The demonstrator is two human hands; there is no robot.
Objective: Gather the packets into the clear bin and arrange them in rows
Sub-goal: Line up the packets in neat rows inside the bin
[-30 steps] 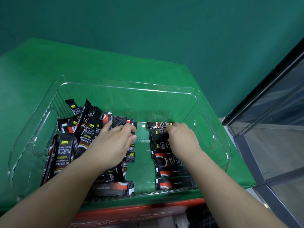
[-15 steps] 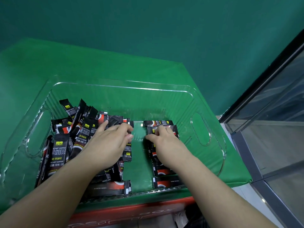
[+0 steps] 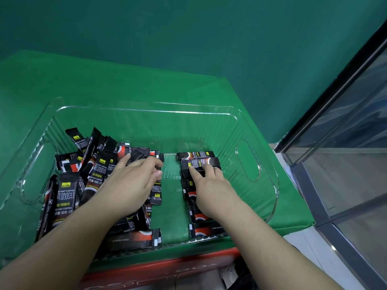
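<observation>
Right hand [image 3: 206, 184] presses a crosswise packet [image 3: 200, 163] flat.

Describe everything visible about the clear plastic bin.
The clear plastic bin is a wide, shallow, transparent rectangular tub with rounded corners, ribbed walls and an oval handle cutout at each end. It sits upright on a green cloth-covered surface. Inside, a loose pile of black instant coffee packets fills its left part, and a neat column of the same packets lies right of centre. The left hand rests on the pile; the right hand presses on the column.
</observation>
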